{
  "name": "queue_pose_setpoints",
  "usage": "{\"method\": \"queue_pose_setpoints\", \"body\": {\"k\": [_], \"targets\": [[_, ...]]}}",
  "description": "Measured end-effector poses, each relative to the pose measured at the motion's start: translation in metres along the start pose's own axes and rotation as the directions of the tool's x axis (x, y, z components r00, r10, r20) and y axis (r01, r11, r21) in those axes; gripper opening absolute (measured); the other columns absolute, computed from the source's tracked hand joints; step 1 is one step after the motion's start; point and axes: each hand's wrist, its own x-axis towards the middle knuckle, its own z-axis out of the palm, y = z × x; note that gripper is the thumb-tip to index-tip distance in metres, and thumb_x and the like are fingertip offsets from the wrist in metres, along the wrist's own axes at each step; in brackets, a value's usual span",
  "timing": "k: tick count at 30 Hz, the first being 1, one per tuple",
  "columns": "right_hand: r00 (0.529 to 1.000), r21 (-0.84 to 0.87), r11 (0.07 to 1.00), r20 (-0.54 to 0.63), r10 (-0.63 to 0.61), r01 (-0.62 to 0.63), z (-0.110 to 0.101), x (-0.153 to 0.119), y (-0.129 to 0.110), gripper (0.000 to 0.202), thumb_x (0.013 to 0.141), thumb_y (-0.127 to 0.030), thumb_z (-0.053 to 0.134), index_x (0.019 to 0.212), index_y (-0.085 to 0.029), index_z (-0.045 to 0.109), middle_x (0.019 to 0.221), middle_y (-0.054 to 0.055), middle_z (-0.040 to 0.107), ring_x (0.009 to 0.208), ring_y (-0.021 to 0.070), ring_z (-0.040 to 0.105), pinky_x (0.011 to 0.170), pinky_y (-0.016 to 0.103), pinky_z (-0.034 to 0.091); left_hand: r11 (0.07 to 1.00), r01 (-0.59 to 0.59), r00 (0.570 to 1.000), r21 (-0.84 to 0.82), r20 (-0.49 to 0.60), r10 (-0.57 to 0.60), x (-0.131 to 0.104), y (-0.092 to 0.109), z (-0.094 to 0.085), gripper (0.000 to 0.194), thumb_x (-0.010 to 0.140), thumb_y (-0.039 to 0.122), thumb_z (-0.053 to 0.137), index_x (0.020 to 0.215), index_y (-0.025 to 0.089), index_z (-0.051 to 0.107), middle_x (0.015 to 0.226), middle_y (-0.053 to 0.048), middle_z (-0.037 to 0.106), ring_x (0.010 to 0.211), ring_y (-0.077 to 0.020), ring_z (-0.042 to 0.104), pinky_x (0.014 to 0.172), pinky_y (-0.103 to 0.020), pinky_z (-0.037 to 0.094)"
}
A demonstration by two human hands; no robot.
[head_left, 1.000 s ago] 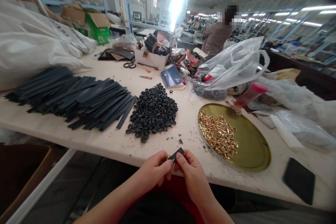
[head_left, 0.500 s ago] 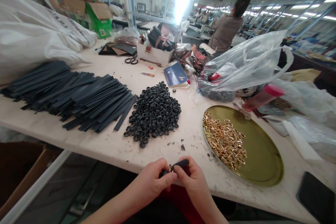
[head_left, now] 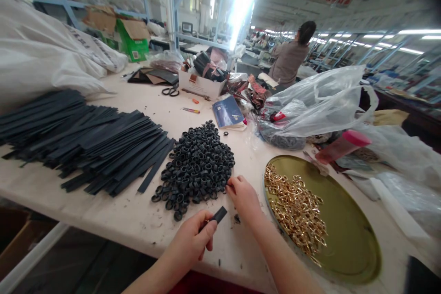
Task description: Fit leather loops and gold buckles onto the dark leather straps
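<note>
My left hand is closed on a short dark strap, whose flat end sticks out past the thumb. My right hand touches the right edge of a pile of small black loops, its fingertips pinched together; what lies between them is too small to make out. Long dark strips lie in a stack to the left of the loops. On the right, a round gold-coloured tray holds a heap of small gold metal buckles.
Behind the loops lie a blue booklet, black scissors and a filled white box. A clear plastic bag and a pink-capped container stand beyond the tray. A person is in the background.
My hands have come apart. The right one has moved forward to the loop pile, while the left keeps the dark strap and has shifted left. The view has tilted up slightly.
</note>
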Motion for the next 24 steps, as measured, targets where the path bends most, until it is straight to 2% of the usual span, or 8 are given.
{"method": "queue_pose_setpoints", "body": {"k": [3,5,7,9,12,15,19,24], "targets": [[1.000,0.028,0.999,-0.002,0.027,-0.027,0.000,-0.006,0.000,0.007,0.073,-0.023,0.056,0.066,-0.020,0.058,0.071,0.001,0.053,0.062,0.0152,0.047,0.062,0.029,0.035,1.000,-0.005,0.998,0.024,-0.057,0.006,0.005,0.002,-0.003,0.025,0.081,0.041,0.038,0.076,0.018,0.046,0.045,0.008,0.045,0.032,-0.0064,0.031,0.034,-0.017,0.024],[0.991,0.179,0.976,0.066,0.112,-0.123,-0.004,-0.023,-0.006,0.015,0.077,-0.033,0.053,0.070,-0.020,0.057,0.065,0.000,0.053,0.058,0.0143,0.048,0.058,0.028,0.037,0.998,-0.038,0.993,0.050,-0.114,0.044,0.005,0.009,-0.002,0.027,0.081,0.043,0.038,0.075,0.018,0.048,0.046,0.008,0.045,0.035,-0.0069,0.034,0.037,-0.018,0.027],[0.958,0.432,0.858,0.189,0.213,-0.277,-0.009,-0.043,-0.016,0.023,0.078,-0.041,0.052,0.071,-0.019,0.055,0.059,-0.002,0.053,0.054,0.0128,0.048,0.054,0.026,0.039,0.994,-0.078,0.984,0.071,-0.155,0.088,0.004,0.017,0.001,0.028,0.081,0.043,0.039,0.074,0.018,0.049,0.047,0.008,0.045,0.038,-0.0074,0.036,0.041,-0.018,0.029],[0.921,0.647,0.656,0.276,0.274,-0.389,-0.012,-0.063,-0.026,0.026,0.075,-0.043,0.057,0.070,-0.018,0.054,0.057,-0.002,0.054,0.054,0.0113,0.048,0.055,0.025,0.040,0.989,-0.110,0.979,0.100,-0.161,0.125,0.000,0.024,0.006,0.027,0.081,0.042,0.039,0.072,0.018,0.050,0.047,0.008,0.044,0.040,-0.0079,0.038,0.043,-0.019,0.030],[0.905,0.777,0.485,0.256,0.339,-0.402,-0.013,-0.084,-0.035,0.027,0.067,-0.041,0.067,0.068,-0.016,0.055,0.057,-0.003,0.055,0.054,0.0096,0.049,0.057,0.024,0.042,0.976,-0.138,0.977,0.170,-0.138,0.162,-0.010,0.026,0.013,0.028,0.081,0.040,0.040,0.068,0.018,0.050,0.046,0.007,0.043,0.043,-0.0092,0.040,0.046,-0.020,0.029],[0.898,0.819,0.426,0.224,0.378,-0.384,-0.012,-0.096,-0.039,0.028,0.063,-0.039,0.070,0.069,-0.016,0.057,0.061,-0.002,0.056,0.056,0.0096,0.051,0.058,0.024,0.044,0.968,-0.149,0.972,0.201,-0.148,0.181,-0.021,0.025,0.017,0.028,0.082,0.039,0.039,0.067,0.018,0.049,0.046,0.007,0.042,0.046,-0.0100,0.041,0.048,-0.020,0.030],[0.897,0.855,0.349,0.253,0.362,-0.382,-0.010,-0.107,-0.045,0.030,0.064,-0.042,0.069,0.071,-0.016,0.057,0.070,0.000,0.059,0.057,0.0099,0.053,0.055,0.024,0.046,0.951,-0.167,0.961,0.262,-0.175,0.216,-0.035,0.027,0.019,0.027,0.083,0.038,0.037,0.068,0.019,0.048,0.050,0.006,0.043,0.049,-0.0108,0.043,0.051,-0.021,0.031],[0.906,0.860,0.355,0.242,0.346,-0.365,-0.011,-0.116,-0.049,0.029,0.064,-0.040,0.070,0.070,-0.015,0.057,0.060,-0.002,0.056,0.054,0.0090,0.051,0.052,0.021,0.042,0.898,-0.183,0.942,0.399,-0.192,0.277,-0.047,0.030,0.023,0.024,0.081,0.033,0.039,0.064,0.019,0.047,0.054,0.005,0.043,0.053,-0.0114,0.043,0.052,-0.021,0.028]]}}
